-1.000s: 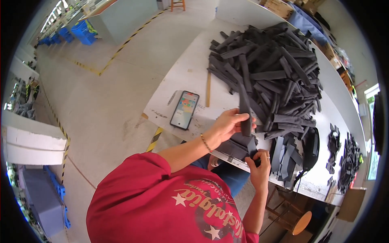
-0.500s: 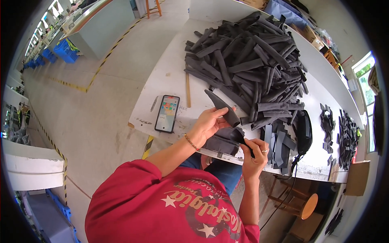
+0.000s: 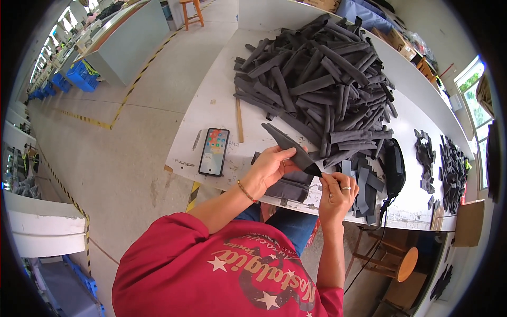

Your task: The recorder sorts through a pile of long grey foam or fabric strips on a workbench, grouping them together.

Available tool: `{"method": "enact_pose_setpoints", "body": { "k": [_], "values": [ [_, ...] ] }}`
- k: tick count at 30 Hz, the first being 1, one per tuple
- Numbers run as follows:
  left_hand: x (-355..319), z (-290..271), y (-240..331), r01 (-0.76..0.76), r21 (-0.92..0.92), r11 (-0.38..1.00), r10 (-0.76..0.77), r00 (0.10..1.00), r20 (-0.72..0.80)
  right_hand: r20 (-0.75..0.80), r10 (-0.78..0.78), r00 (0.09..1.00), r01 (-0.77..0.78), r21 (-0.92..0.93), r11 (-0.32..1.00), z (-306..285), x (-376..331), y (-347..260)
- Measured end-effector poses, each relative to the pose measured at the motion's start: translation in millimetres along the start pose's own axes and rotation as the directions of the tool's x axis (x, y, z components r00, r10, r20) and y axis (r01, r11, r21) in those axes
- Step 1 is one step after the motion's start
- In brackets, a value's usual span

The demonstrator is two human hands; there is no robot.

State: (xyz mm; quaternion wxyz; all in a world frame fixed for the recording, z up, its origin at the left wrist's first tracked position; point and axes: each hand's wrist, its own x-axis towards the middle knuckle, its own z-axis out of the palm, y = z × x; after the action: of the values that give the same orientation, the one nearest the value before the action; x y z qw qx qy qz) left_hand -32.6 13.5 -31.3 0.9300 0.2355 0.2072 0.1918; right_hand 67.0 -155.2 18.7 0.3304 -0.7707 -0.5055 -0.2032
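Observation:
My left hand (image 3: 274, 165) grips a dark grey fabric piece (image 3: 285, 140), long and tapered like a flat sleeve, above the near edge of the table. The fingers of my right hand (image 3: 338, 194) are pinched at its lower right end, where a blacker tip (image 3: 313, 169) shows. Whether that tip is a separate part, I cannot tell. Under my hands lies a stack of flat dark fabric pieces (image 3: 288, 190), partly covered by my left hand. Beyond them rises a large heap of rolled dark grey fabric tubes (image 3: 322, 79).
A phone (image 3: 214, 152) with a lit screen and a thin wooden stick (image 3: 240, 119) lie on the left of the white table (image 3: 195, 113). To the right are grey strips (image 3: 363, 193), a black pouch (image 3: 394, 169) with a cord, and more dark pieces (image 3: 453, 169). A wooden stool (image 3: 405, 264) stands below.
My right hand has moved up from beside the stack, where it held a black piece, to the end of the fabric piece. My left hand still holds that piece.

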Motion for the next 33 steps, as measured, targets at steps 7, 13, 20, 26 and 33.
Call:
{"method": "enact_pose_setpoints", "body": {
  "k": [7, 13, 20, 26, 33],
  "values": [
    [-14.2, 16.3, -3.4, -0.081, 0.064, 0.995, 0.083, 0.996, -0.031, -0.073, -0.092, 0.993, 0.081, -0.139, 0.987, 5.1, -0.4, -5.3],
    [-31.9, 40.2, -14.7, -0.347, 0.16, 0.924, 0.347, 0.937, 0.029, -0.078, -0.013, 0.997, 0.006, -0.085, 0.996, 22.0, -8.6, -25.0],
    [-22.0, 29.8, -2.0, -0.292, 0.108, 0.95, 0.265, 0.941, 0.212, 0.038, 0.16, 0.986, -0.165, 0.269, 0.949, 40.3, -37.2, -41.5],
    [-23.3, 25.8, -26.4, -0.233, 0.036, 0.972, 0.22, 0.95, 0.22, 0.038, -0.019, 0.999, 0.004, 0.367, 0.93, 49.1, -22.7, -33.4],
    [-25.3, 23.5, -7.4, -0.278, 0.069, 0.958, 0.258, 0.942, 0.216, 0.146, 0.049, 0.988, -0.097, 0.344, 0.934, 24.6, -28.1, -34.9]
  ]
}}
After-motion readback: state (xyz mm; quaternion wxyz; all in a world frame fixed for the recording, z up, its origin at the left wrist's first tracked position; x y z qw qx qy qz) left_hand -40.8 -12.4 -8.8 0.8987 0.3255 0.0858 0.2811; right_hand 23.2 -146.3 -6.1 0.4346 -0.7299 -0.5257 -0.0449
